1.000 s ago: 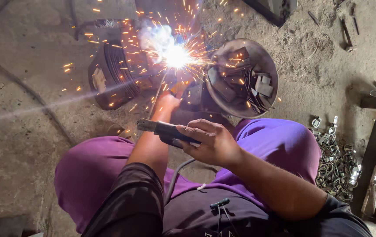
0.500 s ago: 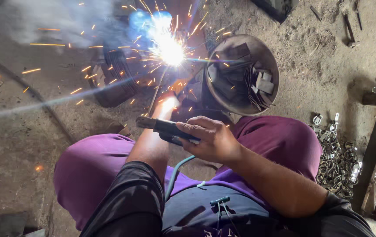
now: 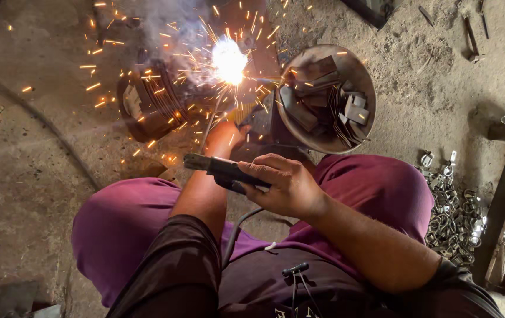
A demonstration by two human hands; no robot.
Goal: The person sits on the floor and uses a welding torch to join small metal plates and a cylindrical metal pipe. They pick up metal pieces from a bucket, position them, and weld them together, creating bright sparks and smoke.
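Your arc (image 3: 229,59) burns pure white up top, blown out, with orange sparks streaking outward and smoke hazing the area above it. Daylight across the dirt floor (image 3: 22,194) is soft and even. Your left hand (image 3: 224,136) glows red beneath the glare. The edges bend slightly.

— What is the right hand (image 3: 285,187) gripping?

— A dark welding holder (image 3: 224,171), lying almost level across the lap, with a thin rod (image 3: 210,121) running up from its front end.

— Where is the rod ending?

— In a white glare (image 3: 229,60) throwing orange sparks, right beside a dark ribbed metal cylinder (image 3: 149,106) lying on the floor.

— And the left hand (image 3: 224,136)?

— It is reaching forward beside the rod, just under the sparks.
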